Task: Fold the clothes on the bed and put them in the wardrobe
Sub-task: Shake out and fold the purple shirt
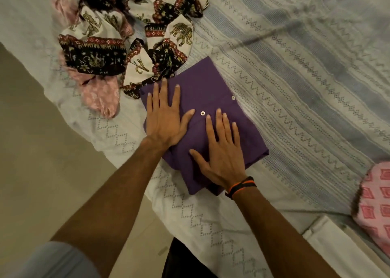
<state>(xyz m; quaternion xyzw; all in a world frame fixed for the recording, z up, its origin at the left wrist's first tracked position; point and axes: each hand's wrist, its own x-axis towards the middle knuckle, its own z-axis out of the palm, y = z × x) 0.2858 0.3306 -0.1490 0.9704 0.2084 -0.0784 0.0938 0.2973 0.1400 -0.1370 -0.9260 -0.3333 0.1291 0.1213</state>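
Note:
A purple button shirt (213, 83), folded into a rectangle, lies near the edge of the bed (295, 71). My left hand (164, 119) presses flat on its left half with fingers spread and straight. My right hand (221, 151) lies flat on the near right part, fingers straight, a black and orange band on its wrist. Behind the shirt sits a crumpled garment with an elephant print (135, 28) in black, cream and red. A pink garment (99, 94) lies bunched under and beside it at the bed's left edge.
The bed wears a pale striped cover with zigzag stitching. A pink patterned pillow (375, 206) rests at the right edge. The tan floor (42, 172) runs along the left side of the bed. No wardrobe is in view.

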